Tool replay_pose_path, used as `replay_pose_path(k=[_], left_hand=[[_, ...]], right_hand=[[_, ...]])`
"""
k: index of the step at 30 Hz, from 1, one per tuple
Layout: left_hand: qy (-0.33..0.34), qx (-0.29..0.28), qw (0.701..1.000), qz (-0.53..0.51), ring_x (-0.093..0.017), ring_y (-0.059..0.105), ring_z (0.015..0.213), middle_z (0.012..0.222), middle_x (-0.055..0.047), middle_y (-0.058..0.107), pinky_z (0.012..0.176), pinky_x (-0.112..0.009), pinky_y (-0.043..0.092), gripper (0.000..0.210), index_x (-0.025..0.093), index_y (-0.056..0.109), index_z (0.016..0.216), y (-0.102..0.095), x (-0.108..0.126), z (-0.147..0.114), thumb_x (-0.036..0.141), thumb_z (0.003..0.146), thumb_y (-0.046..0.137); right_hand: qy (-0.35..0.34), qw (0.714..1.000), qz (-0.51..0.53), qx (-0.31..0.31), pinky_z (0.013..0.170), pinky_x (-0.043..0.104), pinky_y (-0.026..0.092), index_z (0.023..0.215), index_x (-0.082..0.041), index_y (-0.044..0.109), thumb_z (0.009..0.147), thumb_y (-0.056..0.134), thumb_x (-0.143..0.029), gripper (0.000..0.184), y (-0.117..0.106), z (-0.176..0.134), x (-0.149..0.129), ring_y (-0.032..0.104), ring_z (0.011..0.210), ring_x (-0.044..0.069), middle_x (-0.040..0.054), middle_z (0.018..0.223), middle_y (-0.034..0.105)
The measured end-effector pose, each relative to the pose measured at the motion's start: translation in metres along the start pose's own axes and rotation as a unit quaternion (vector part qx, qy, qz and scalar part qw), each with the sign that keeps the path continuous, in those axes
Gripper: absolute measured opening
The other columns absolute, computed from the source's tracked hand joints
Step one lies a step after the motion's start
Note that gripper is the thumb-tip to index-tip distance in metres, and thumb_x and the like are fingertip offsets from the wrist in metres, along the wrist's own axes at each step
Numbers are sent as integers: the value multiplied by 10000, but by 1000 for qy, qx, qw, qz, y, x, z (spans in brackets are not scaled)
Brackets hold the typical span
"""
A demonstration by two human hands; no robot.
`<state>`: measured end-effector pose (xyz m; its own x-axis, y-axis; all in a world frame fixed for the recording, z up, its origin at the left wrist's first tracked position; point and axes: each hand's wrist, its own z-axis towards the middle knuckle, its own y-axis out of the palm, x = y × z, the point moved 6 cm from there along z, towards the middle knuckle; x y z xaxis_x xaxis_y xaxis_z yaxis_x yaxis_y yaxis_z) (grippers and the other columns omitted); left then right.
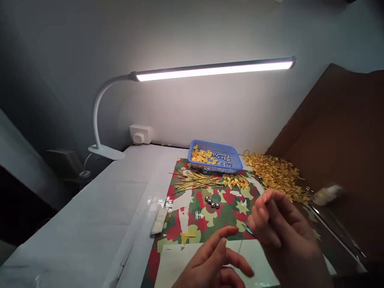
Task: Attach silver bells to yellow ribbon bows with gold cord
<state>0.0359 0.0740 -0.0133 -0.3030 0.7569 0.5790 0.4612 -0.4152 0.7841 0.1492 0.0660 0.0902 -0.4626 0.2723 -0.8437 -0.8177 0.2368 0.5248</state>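
My left hand (214,260) hovers above a white sheet (172,260) at the front of the patterned mat (222,216); its fingers are apart and nothing shows in them. My right hand (285,232), to its right, is closed, with thumb and fingertips pinched together; what they hold, if anything, I cannot make out. A thin teal-tipped tool (247,229) pokes out beside the right hand, its other end hidden. On the mat lie a few silver beads (212,203), a yellow folded piece (186,237), a bundle of gold stems (196,181) and gold flower-like pieces (236,182).
Behind stands a blue basket (216,167) with gold pieces and silver beads. A heap of gold pieces (277,176) lies right of it, near a blurred white bottle (327,195) and brown board (339,140). A folded cloth (159,221) lies left; a lamp (216,71) hangs above.
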Motion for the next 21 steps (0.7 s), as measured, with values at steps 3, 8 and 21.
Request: replay_pose_path(k=[3, 8, 21], left_hand=[[14, 52, 991, 124, -71, 557, 490, 606, 34, 670, 515, -170, 424, 304, 170, 711, 871, -18, 14, -11, 378, 710, 863], [39, 84, 975, 199, -86, 527, 551, 575, 35, 616, 566, -185, 418, 177, 134, 738, 652, -20, 38, -32, 250, 756, 821], [204, -30, 937, -281, -207, 727, 1053, 1060, -7, 823, 909, -337, 552, 96, 195, 791, 869, 10, 23, -34, 117, 860, 735]], right_hand=[[-97, 992, -29, 74, 501, 161, 403, 844, -209, 658, 917, 677, -281, 104, -15, -1, -30, 357, 484, 34, -47, 644, 477], [-154, 975, -59, 149, 489, 158, 403, 844, -188, 658, 901, 692, -250, 91, -43, -10, -49, 365, 473, 26, -42, 660, 485], [-101, 973, -128, 163, 466, 152, 452, 830, -187, 652, 759, 808, -389, 265, -170, -19, -25, 414, 454, 29, -48, 611, 469]])
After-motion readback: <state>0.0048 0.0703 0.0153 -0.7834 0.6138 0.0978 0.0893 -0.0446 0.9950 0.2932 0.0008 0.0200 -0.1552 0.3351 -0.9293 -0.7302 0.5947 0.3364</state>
